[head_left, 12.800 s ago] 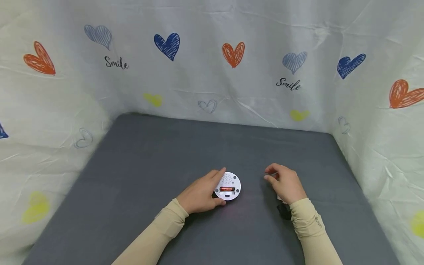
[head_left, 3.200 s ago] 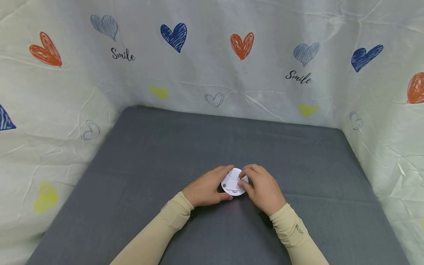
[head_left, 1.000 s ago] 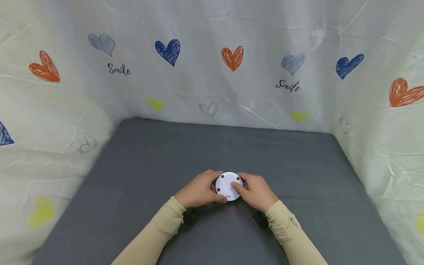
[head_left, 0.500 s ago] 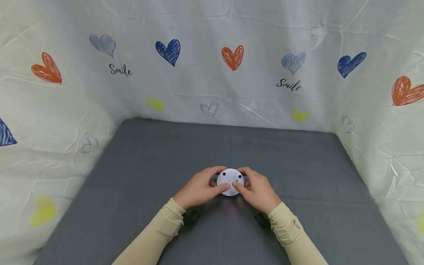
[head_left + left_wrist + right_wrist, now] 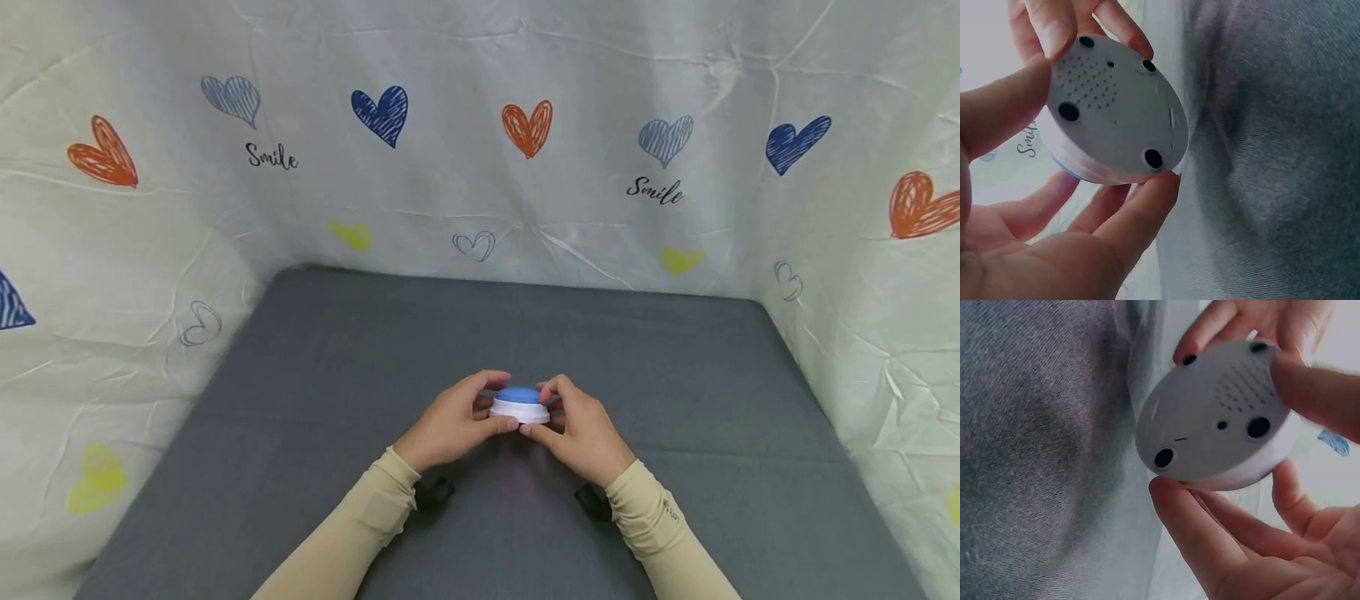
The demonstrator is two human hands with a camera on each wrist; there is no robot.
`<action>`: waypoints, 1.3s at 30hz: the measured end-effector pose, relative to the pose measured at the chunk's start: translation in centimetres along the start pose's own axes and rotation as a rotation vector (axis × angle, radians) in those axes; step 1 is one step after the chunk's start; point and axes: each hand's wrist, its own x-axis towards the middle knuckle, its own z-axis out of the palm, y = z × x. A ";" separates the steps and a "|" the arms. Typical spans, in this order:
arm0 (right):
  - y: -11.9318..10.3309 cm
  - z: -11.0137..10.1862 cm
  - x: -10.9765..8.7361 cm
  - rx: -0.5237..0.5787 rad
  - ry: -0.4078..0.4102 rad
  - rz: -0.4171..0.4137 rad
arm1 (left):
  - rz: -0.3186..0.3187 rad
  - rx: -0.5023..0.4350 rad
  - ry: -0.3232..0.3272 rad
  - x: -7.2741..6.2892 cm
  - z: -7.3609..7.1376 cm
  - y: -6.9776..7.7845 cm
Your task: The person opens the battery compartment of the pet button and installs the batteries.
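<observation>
Both hands hold a buzzer button [image 5: 519,411] above the middle of the table. It has a white round base and a blue domed top [image 5: 517,395], which faces up in the head view. My left hand [image 5: 452,423] grips the left side, thumb at the lower front edge. On the right, my right hand [image 5: 588,432] grips the rim with thumb and curled fingers. Both wrist views show the white underside [image 5: 1132,115], with dark round feet [image 5: 1259,427] and a patch of speaker holes. The battery cover [image 5: 1159,119] is in place, so no battery shows.
A grey cloth-covered table [image 5: 420,333] spreads around the hands. White curtains [image 5: 442,183] printed with hearts and "Smile" stand at the back and both sides. Dark wrist cameras [image 5: 595,502] hang below the wrists.
Earlier the underside faced up with a battery showing; later the right hand was at the cover, and then it was closed. Since half a second ago the buzzer button has tipped blue side up.
</observation>
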 end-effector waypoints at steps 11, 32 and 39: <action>0.7 0.5 0.2 -0.053 0.016 -0.052 | 0.067 0.154 -0.016 0.5 0.7 -0.7; 0.8 2.6 0.2 -0.252 -0.007 -0.087 | 0.087 0.421 0.026 -0.2 2.6 -1.0; 1.0 2.8 0.4 -0.304 0.012 -0.097 | 0.096 0.454 0.002 -0.1 2.5 -0.8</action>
